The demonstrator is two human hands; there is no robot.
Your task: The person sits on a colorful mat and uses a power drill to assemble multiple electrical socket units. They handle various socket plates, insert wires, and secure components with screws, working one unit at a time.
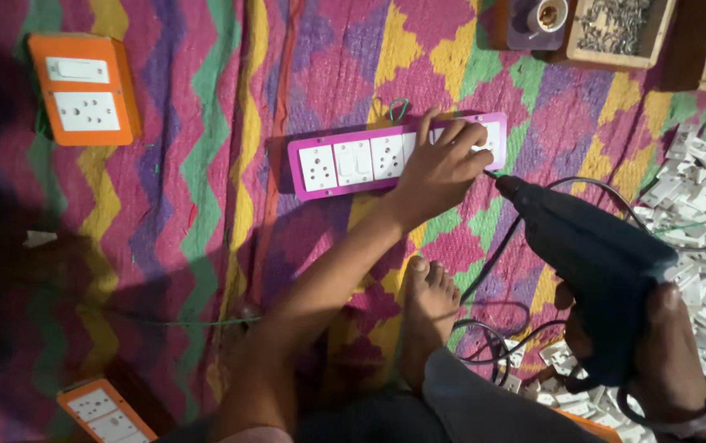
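Observation:
A long pink switchboard (345,164) with white sockets and switches lies on a zigzag-patterned cloth. My left hand (441,168) rests on its right part, fingers spread and pressing it down. My right hand (665,344) grips the handle of a dark electric screwdriver (591,246). The tool's tip (492,174) points at the board's right end, just below my left fingers. A black cord (484,336) loops from the tool beside my bare foot (428,303).
An orange switchboard (82,86) lies at the far left and another orange one (105,408) at the bottom left. A heap of white plastic switch parts (701,205) fills the right side. Wooden boxes of screws (615,29) stand at the top right.

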